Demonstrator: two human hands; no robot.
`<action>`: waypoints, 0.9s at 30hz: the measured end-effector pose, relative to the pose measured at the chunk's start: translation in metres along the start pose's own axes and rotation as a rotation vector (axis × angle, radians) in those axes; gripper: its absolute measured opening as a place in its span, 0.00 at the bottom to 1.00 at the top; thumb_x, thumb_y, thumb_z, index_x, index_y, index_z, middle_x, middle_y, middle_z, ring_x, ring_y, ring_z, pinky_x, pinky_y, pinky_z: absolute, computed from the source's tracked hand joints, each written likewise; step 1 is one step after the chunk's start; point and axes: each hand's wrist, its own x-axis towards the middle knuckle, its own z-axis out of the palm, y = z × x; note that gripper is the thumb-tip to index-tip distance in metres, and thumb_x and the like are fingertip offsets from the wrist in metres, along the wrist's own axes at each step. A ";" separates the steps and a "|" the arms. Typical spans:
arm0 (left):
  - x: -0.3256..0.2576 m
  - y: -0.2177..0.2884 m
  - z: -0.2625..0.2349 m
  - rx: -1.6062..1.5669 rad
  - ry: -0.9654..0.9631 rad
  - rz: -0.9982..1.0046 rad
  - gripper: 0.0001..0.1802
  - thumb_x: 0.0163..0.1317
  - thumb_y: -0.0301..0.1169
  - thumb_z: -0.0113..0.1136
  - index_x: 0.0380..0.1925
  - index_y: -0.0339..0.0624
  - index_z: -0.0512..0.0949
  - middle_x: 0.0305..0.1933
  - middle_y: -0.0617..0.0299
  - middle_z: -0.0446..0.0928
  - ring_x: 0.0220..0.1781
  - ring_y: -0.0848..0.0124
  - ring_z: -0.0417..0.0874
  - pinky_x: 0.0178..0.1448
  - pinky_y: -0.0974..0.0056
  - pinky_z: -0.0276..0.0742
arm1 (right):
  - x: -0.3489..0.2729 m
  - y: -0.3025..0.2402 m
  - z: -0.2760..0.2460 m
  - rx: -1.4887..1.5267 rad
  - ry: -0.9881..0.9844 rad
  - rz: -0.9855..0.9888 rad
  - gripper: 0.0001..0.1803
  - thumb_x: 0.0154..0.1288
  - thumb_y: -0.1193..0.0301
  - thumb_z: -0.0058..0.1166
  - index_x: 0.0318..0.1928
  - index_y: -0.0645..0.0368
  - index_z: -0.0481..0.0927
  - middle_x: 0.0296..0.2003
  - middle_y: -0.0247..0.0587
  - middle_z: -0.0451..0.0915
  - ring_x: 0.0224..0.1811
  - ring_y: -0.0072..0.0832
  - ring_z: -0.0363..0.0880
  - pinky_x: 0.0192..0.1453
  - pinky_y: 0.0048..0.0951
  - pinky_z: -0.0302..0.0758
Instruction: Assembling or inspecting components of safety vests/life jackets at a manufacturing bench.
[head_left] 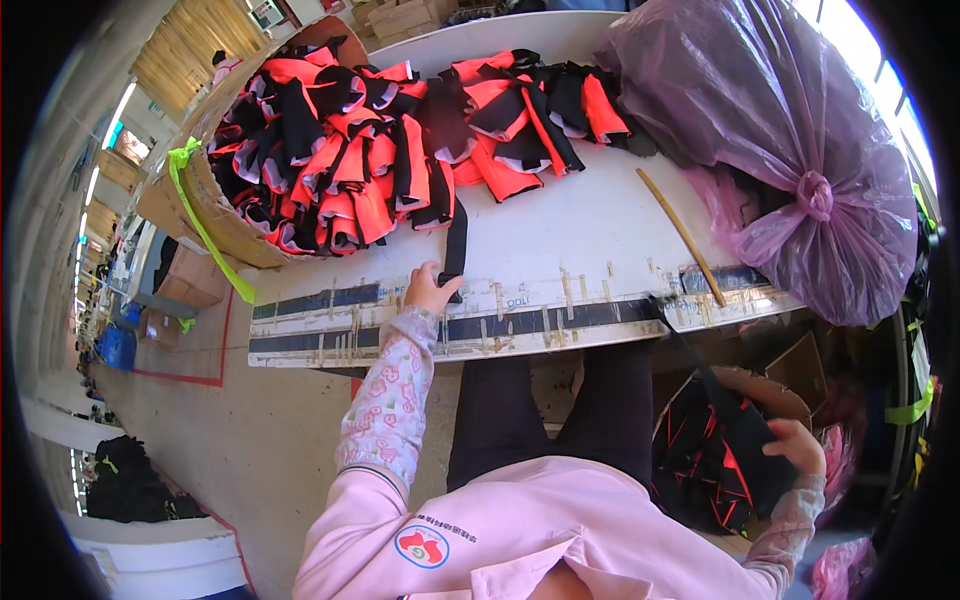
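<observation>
My left hand (431, 291) is at the table's near edge, its fingers closed on the lower end of a black strap (456, 238). That strap runs up toward a large heap of black and neon-orange fabric pieces (345, 165) on the white table (590, 225). At the lower right, my right hand (798, 447) grips a black fabric piece (748, 445) whose narrow strip stretches up to the table edge. Under it stands an open cardboard box (765, 385) holding black pieces with red-orange edging.
A wooden stick (682, 237) lies on the table's right side. Beside it bulges a knotted purple plastic bag (760, 130). A large cardboard carton (222, 190) with a neon-yellow strip borders the heap on the left. Worn tape covers the table's front edge.
</observation>
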 end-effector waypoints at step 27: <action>-0.043 0.147 0.011 0.195 -0.236 0.694 0.37 0.39 0.26 0.67 0.55 0.54 0.67 0.68 0.54 0.52 0.72 0.51 0.47 0.72 0.45 0.39 | 0.054 -0.233 0.134 -0.105 -0.044 -1.180 0.13 0.48 0.82 0.59 0.38 0.64 0.78 0.31 0.43 0.80 0.33 0.33 0.81 0.37 0.25 0.74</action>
